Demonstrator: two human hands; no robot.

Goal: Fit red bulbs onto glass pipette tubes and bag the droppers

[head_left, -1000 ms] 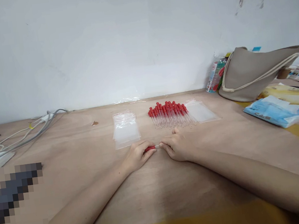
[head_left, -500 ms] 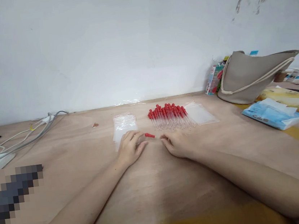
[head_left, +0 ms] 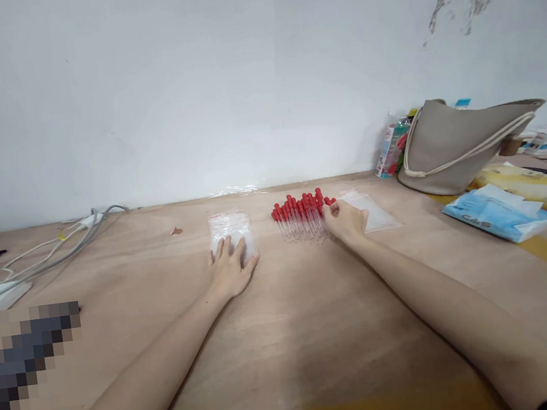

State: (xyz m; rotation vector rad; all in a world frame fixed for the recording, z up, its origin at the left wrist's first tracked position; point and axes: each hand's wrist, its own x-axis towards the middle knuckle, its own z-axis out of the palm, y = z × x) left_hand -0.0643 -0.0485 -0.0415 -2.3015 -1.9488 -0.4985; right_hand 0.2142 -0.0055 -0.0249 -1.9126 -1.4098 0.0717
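Two hands rest apart on the wooden table [head_left: 289,336]: the left hand [head_left: 229,268] lies flat, fingers spread, pinning the stack of clear zip bags [head_left: 231,227], likely against sliding; the right hand [head_left: 346,220] curls its fingers at the edge of the red-bulbed droppers [head_left: 299,214], grip unclear.

Near your bench's [head_left: 289,336] far edge, bags [head_left: 230,227] lie left of droppers [head_left: 299,215]; a tote [head_left: 465,138] stands toward the far right corner.
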